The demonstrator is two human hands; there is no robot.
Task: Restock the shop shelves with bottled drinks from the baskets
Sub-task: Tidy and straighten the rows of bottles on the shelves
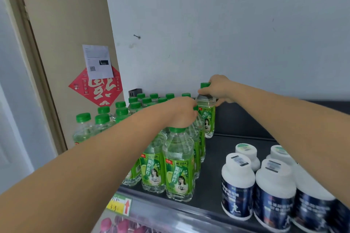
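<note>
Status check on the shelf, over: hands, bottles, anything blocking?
Right hand gripping a lime soda bottle by the neck, back of shelf. Left hand on another bottle's top. White-capped bottles stand clear, right.

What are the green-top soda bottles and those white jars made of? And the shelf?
The lime soda bottles look like clear, shiny plastic: you see through them, with ribbed walls, glossy green labels and green screw caps. The white jars look like matte, opaque plastic with dark printed wraps. The shelf is dark and smooth, probably painted metal, though that is hard to tell.
</note>
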